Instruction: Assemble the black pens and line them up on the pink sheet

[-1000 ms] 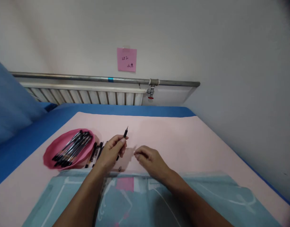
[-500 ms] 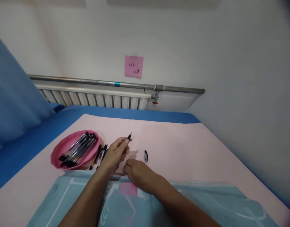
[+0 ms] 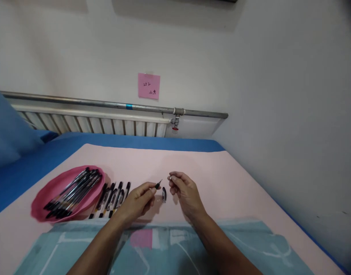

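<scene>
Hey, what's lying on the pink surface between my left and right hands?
In the head view, a black pen cap lies between the left hand and the right hand, apart from both; the left hand's pen juts in too.

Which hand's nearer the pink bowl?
Left. The left hand is right of the pink bowl, past the loose pens; the right hand is farther right.
</scene>
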### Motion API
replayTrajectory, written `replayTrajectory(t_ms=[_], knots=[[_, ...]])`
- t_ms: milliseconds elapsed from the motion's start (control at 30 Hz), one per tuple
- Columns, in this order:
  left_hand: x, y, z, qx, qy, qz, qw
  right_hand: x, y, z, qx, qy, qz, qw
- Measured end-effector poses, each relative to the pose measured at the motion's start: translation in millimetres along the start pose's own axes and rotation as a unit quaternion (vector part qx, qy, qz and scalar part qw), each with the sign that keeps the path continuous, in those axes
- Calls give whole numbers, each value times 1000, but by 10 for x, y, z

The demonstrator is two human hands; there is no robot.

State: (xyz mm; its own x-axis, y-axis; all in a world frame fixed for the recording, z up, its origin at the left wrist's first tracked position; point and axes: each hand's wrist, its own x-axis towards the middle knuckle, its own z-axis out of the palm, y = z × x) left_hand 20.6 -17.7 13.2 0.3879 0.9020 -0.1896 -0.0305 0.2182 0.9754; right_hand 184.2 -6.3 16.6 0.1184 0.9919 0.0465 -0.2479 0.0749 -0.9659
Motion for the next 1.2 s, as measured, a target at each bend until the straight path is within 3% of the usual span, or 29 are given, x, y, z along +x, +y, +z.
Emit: replayTrajectory(t_ms=[133, 767, 1000, 1200], knots=[[36, -68, 56, 23, -23, 3, 999, -44, -42, 43, 20, -1, 5, 1000], [17, -35, 29, 50, -16, -4, 999, -104, 42, 55, -32, -57, 10, 998], [-24, 14, 39, -2, -44, -24, 999, -49, 64, -33, -22, -110, 32, 993], [-45, 30, 46, -63, -66, -41, 995, -48, 62, -36, -27, -118, 0, 993]])
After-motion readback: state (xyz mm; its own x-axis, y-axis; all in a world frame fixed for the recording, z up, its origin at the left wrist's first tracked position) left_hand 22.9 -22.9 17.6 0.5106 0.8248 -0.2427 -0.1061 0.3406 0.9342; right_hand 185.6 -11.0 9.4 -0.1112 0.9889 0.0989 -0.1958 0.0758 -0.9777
